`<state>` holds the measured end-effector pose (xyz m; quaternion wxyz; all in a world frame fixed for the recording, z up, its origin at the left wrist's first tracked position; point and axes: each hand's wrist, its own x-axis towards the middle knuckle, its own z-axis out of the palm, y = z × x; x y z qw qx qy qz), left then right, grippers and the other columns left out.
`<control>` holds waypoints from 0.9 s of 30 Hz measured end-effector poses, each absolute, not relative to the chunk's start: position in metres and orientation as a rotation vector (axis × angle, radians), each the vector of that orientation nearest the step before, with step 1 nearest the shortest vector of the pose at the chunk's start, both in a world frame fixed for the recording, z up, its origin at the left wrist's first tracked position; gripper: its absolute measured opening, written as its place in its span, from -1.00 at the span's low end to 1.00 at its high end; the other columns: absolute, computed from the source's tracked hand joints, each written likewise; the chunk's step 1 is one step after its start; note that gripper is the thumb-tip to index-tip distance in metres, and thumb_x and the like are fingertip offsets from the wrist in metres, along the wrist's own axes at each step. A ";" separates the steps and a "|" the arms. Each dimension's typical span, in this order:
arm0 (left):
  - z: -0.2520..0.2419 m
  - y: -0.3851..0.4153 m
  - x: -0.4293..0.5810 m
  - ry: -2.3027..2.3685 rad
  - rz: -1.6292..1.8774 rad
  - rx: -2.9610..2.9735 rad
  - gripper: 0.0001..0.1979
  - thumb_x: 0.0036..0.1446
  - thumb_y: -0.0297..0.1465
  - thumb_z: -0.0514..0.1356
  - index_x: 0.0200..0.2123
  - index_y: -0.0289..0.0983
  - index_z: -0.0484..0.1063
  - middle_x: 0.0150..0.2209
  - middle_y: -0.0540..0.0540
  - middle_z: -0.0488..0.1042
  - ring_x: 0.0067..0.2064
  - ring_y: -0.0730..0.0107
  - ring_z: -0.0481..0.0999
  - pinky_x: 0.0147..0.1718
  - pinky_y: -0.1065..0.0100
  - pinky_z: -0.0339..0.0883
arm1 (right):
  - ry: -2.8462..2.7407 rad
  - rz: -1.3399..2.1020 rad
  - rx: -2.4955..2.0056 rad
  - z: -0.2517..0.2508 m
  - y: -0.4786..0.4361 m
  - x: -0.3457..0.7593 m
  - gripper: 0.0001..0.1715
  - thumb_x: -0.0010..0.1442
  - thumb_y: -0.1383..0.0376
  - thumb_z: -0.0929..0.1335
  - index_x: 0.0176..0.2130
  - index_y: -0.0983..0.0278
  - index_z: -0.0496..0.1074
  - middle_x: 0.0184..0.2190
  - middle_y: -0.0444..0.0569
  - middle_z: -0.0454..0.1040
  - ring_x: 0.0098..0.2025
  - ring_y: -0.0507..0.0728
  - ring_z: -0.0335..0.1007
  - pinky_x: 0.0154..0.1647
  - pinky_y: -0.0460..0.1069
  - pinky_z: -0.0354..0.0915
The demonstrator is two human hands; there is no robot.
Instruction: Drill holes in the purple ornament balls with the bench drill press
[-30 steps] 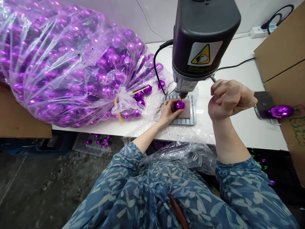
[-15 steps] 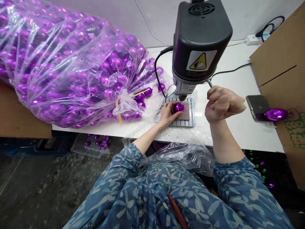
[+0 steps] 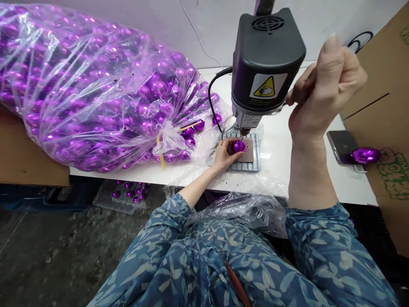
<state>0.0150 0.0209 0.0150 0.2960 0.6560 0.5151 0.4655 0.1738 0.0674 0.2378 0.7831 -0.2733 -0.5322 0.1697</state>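
A bench drill press [image 3: 268, 64] with a black motor housing stands on the white table. Under its bit, my left hand [image 3: 223, 155] grips a shiny purple ball [image 3: 239, 146] against a small brown board [image 3: 247, 153] on the grey metal base [image 3: 258, 165]. The thin drill bit [image 3: 242, 138] is at the top of the ball; whether it touches cannot be made out. My right hand [image 3: 332, 81] is raised at the right of the motor, fingers curled round the drill's lever, most of which the hand hides.
A large clear bag [image 3: 96, 89] of purple balls covers the table's left side, with several loose balls near its tied neck. At right lie a phone [image 3: 341, 147] and a purple ornament [image 3: 366, 155] beside a cardboard box [image 3: 380, 123]. Clear plastic sheeting [image 3: 243, 209] hangs over the front edge.
My right hand has risen with the lever, up and to the right. The drill bit sits higher relative to the ball. My left hand still holds the ball in place.
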 end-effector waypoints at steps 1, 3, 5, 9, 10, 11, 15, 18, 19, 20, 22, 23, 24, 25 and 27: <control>0.015 0.016 0.014 1.392 1.280 1.729 -0.51 0.21 -0.22 0.60 0.11 -0.16 0.55 0.11 -0.22 0.68 0.16 0.06 0.66 0.18 0.01 0.56 | -1.153 0.392 -0.613 0.242 0.070 0.174 0.02 0.01 -0.54 0.41 -0.53 0.21 -0.06 -0.72 -0.26 0.03 -0.72 -0.10 -0.07 -0.71 0.00 -0.09; 0.012 -0.001 0.008 1.432 1.361 1.736 -0.54 0.25 -0.13 0.55 0.08 -0.17 0.54 0.07 -0.20 0.68 0.11 0.10 0.68 0.11 0.03 0.58 | -1.159 0.410 -0.615 0.246 0.073 0.176 0.02 -0.05 -0.56 0.39 -0.52 0.20 -0.07 -0.73 -0.27 0.00 -0.72 -0.09 -0.06 -0.72 0.00 -0.09; 0.008 -0.030 -0.004 1.411 1.391 1.813 -0.55 0.29 -0.03 0.48 0.06 -0.16 0.55 -0.01 -0.16 0.69 0.02 0.13 0.69 0.03 0.04 0.60 | -1.167 0.420 -0.592 0.245 0.073 0.177 -0.01 -0.03 -0.53 0.41 -0.52 0.19 -0.06 -0.73 -0.28 0.01 -0.72 -0.10 -0.05 -0.72 0.00 -0.06; -0.011 -0.108 -0.044 1.344 1.250 2.062 -0.64 0.37 0.05 0.31 -0.06 -0.10 0.60 -0.28 -0.09 0.67 -0.27 0.13 0.68 -0.26 0.02 0.63 | -1.148 0.457 -0.560 0.244 0.072 0.177 -0.08 -0.03 -0.44 0.48 -0.53 0.17 0.00 -0.72 -0.28 0.09 -0.73 -0.09 -0.03 -0.73 0.00 -0.09; -0.016 -0.127 -0.055 1.358 1.152 2.130 -0.67 0.39 0.04 0.28 -0.09 -0.06 0.60 -0.29 -0.10 0.67 -0.31 0.11 0.67 -0.31 0.01 0.62 | -1.133 0.472 -0.553 0.244 0.072 0.177 -0.08 -0.04 -0.41 0.50 -0.53 0.17 0.00 -0.72 -0.28 0.09 -0.73 -0.09 -0.03 -0.74 0.00 -0.11; -0.021 -0.143 -0.064 1.374 1.097 2.164 -0.70 0.38 0.03 0.29 -0.13 -0.04 0.61 -0.33 -0.09 0.66 -0.36 0.09 0.65 -0.37 0.00 0.60 | -1.119 0.484 -0.544 0.245 0.072 0.176 -0.09 -0.05 -0.38 0.52 -0.53 0.17 0.00 -0.72 -0.29 0.07 -0.72 -0.09 -0.02 -0.74 -0.01 -0.13; -0.029 -0.175 -0.090 1.401 0.960 2.269 -0.67 0.28 0.16 0.36 -0.23 0.08 0.61 -0.49 -0.03 0.54 -0.57 0.14 0.45 -0.63 0.07 0.36 | -1.084 0.498 -0.506 0.247 0.071 0.172 -0.10 -0.06 -0.33 0.53 -0.51 0.19 -0.02 -0.71 -0.32 -0.10 -0.70 -0.12 -0.03 -0.72 -0.07 -0.14; -0.016 -0.163 -0.096 1.298 0.965 2.403 -0.71 0.32 0.11 0.35 -0.17 0.09 0.64 -0.51 -0.02 0.52 -0.60 0.22 0.39 -0.66 0.16 0.24 | -1.055 0.498 -0.483 0.247 0.071 0.170 -0.12 -0.08 -0.31 0.56 -0.52 0.19 0.03 -0.70 -0.31 -0.13 -0.70 -0.12 -0.07 -0.71 -0.06 -0.17; -0.009 -0.151 -0.097 1.276 0.976 2.444 -0.75 0.37 0.05 0.33 -0.13 0.07 0.65 -0.50 -0.03 0.53 -0.58 0.23 0.41 -0.64 0.17 0.25 | -1.048 0.495 -0.480 0.246 0.072 0.170 -0.12 -0.08 -0.31 0.56 -0.52 0.19 0.04 -0.70 -0.30 -0.12 -0.70 -0.12 -0.08 -0.71 -0.05 -0.17; 0.000 -0.134 -0.097 1.271 0.990 2.475 -0.77 0.41 -0.01 0.30 -0.10 0.04 0.66 -0.48 -0.04 0.55 -0.55 0.22 0.44 -0.60 0.17 0.28 | -1.047 0.492 -0.482 0.246 0.072 0.170 -0.13 -0.08 -0.30 0.57 -0.52 0.19 0.05 -0.70 -0.29 -0.12 -0.70 -0.11 -0.07 -0.71 -0.04 -0.18; 0.018 -0.089 -0.097 1.359 1.023 2.457 -0.75 0.52 -0.15 0.18 0.02 -0.03 0.65 -0.37 -0.11 0.63 -0.43 0.16 0.55 -0.45 0.14 0.43 | -1.056 0.478 -0.486 0.246 0.073 0.171 -0.14 -0.06 -0.31 0.56 -0.52 0.19 0.05 -0.70 -0.29 -0.10 -0.70 -0.12 -0.07 -0.71 -0.04 -0.18; 0.027 -0.062 -0.097 1.432 1.038 2.429 -0.70 0.56 -0.21 0.12 0.09 -0.08 0.64 -0.28 -0.18 0.66 -0.32 0.12 0.61 -0.34 0.10 0.51 | -1.064 0.477 -0.492 0.246 0.073 0.171 -0.13 -0.05 -0.31 0.55 -0.53 0.20 0.04 -0.70 -0.29 -0.08 -0.70 -0.12 -0.06 -0.70 -0.05 -0.17; 0.035 -0.032 -0.097 1.571 1.064 2.368 -0.68 0.56 -0.26 0.08 0.10 -0.10 0.64 -0.21 -0.22 0.68 -0.21 0.08 0.64 -0.24 0.08 0.55 | -1.069 0.480 -0.495 0.245 0.073 0.172 -0.11 -0.06 -0.31 0.55 -0.53 0.20 0.02 -0.71 -0.29 -0.07 -0.70 -0.13 -0.05 -0.70 -0.06 -0.15; 0.043 -0.002 -0.097 1.704 1.074 2.294 -0.68 0.54 -0.32 0.08 0.11 -0.13 0.63 -0.11 -0.26 0.68 -0.08 0.02 0.66 -0.11 0.06 0.58 | -1.073 0.485 -0.497 0.245 0.072 0.172 -0.09 -0.06 -0.32 0.55 -0.52 0.21 0.00 -0.71 -0.29 -0.04 -0.70 -0.13 -0.04 -0.70 -0.07 -0.14; 0.055 0.053 -0.096 1.896 1.044 2.172 -0.71 0.42 -0.46 0.14 0.07 -0.15 0.61 0.02 -0.30 0.66 0.14 -0.08 0.61 0.11 -0.01 0.56 | -1.076 0.496 -0.497 0.245 0.072 0.173 -0.06 -0.06 -0.35 0.55 -0.52 0.21 -0.03 -0.71 -0.30 -0.01 -0.70 -0.13 -0.04 -0.71 -0.07 -0.15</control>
